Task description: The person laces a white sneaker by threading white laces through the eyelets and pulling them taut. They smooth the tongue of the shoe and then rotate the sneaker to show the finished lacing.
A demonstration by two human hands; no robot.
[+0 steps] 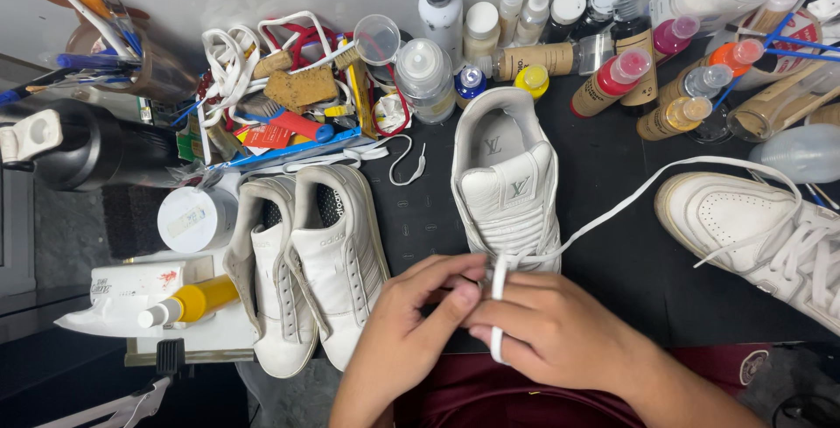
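At the far left a dark rounded container (83, 143) is sitting beside a cup of pens and brushes (105, 47), with a white tub (194, 216) and a yellow-bodied squeeze bottle (188, 302) lying nearer the edge. Just right of these, a pair of worn white sneakers (306, 257) is resting side by side without laces, below a heap of loose laces and brushes (271, 78). The left hand (398, 327) is pinching the white shoelace (499, 305) between thumb and fingertips at the toe end of the white high-top sneaker (507, 178), which is standing in the middle of the black mat (612, 253). The right hand (556, 327) is pressing against the left, fingers curled around the same lace, seemingly looping it. The lace is running rightward toward another white sneaker (757, 222), behind which paint bottles (630, 73) are crowding together.
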